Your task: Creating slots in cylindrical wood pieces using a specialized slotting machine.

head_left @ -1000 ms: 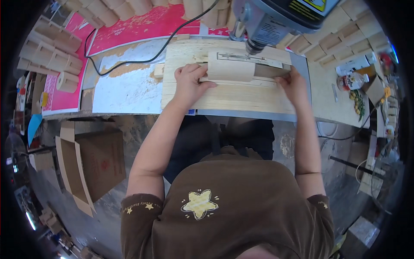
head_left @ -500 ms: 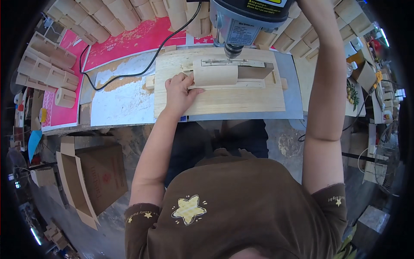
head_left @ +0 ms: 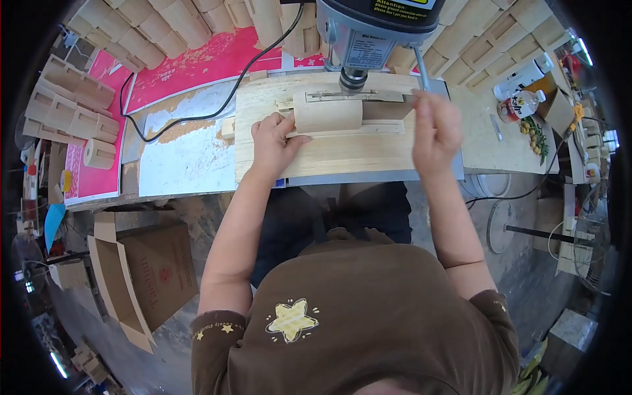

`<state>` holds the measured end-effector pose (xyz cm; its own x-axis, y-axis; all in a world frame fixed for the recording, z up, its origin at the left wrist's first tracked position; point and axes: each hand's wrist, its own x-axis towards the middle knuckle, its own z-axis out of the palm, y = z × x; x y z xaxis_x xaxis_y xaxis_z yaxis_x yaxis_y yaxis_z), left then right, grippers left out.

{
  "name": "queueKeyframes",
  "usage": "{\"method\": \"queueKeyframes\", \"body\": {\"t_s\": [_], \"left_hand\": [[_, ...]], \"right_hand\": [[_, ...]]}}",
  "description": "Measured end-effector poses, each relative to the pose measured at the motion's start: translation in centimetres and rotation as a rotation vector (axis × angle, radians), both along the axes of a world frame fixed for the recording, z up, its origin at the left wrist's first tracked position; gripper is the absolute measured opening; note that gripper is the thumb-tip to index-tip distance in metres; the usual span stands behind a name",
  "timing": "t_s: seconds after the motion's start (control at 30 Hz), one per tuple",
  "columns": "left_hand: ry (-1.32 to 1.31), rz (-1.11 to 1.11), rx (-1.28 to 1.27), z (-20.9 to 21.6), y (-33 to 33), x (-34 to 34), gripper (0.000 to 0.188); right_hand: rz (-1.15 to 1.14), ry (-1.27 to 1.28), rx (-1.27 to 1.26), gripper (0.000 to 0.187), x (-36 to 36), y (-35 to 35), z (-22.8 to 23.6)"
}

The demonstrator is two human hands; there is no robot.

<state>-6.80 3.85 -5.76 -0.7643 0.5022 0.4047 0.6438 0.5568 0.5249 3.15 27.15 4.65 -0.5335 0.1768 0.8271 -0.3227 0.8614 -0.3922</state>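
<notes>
A pale wooden cylinder (head_left: pixel 328 115) lies on its side in a jig on a wooden board (head_left: pixel 355 155). My left hand (head_left: pixel 272 139) presses its thumb and fingers against the left end of the cylinder. Above the cylinder hangs the chuck (head_left: pixel 353 80) of a drill press (head_left: pixel 372 29); any bit in it cannot be made out. To the right of the jig, my right hand (head_left: pixel 437 125), slightly blurred, is closed round the lower end of the drill press lever (head_left: pixel 421 68). A flat metal piece (head_left: pixel 387 110) stands in the jig right of the cylinder.
Stacked wooden cylinders with cut slots (head_left: pixel 72 102) line the back and left of the table. A black cable (head_left: pixel 197 117) crosses red and white sheets strewn with sawdust. A plastic bottle (head_left: pixel 520 105) stands at the right. An open cardboard box (head_left: pixel 148 276) sits on the floor at left.
My right hand has come down from the upper right to beside the jig, bringing the lever's end down with it. My left hand and the wooden cylinder have stayed in place.
</notes>
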Motion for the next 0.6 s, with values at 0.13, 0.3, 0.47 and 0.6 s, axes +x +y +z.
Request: {"method": "queueKeyframes", "body": {"t_s": [0.13,0.3,0.47,0.6], "left_hand": [[0.000,-0.012,0.021,-0.5,0.1,-0.2,0.047],[0.000,-0.009,0.022,-0.7,-0.1,-0.3,0.047],[0.032,0.048,0.006,-0.6,-0.2,0.4,0.048],[0.104,-0.011,0.020,-0.6,4.4,0.7,0.049]], "right_hand": [[0.024,0.088,-0.031,0.011,-1.4,0.2,-3.2],[0.062,0.074,0.054,0.008,-0.7,0.9,-0.9],[0.009,0.060,0.037,0.023,-4.6,2.0,9.8],[-0.163,-0.286,0.026,0.036,-10.3,4.7,15.1]]}}
